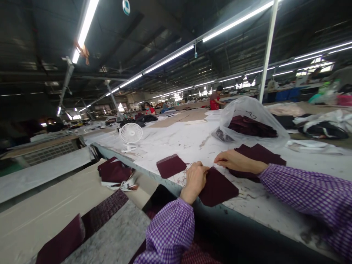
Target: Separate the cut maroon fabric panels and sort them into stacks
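Note:
A dark maroon fabric piece [219, 187] lies at the near edge of the white table. On its left edge rests my left hand [195, 179], fingers curled together and the fingertips at the cloth's upper corner. My right hand [240, 160] is just beyond the piece, thumb and fingers pinched; whatever is between them is too small to make out. Under and behind the right wrist spreads a stack of maroon fabric pieces [261, 154]. Another maroon piece [171, 166], with a speckled grey strip along its top, lies left of my left hand.
A clear plastic bag [255, 110] of maroon cloth stands behind my right hand. A white fan [131, 133] is at the table's left edge. On a lower surface at left are maroon bundles [115, 170] and strips [104, 212]. People in red work farther back.

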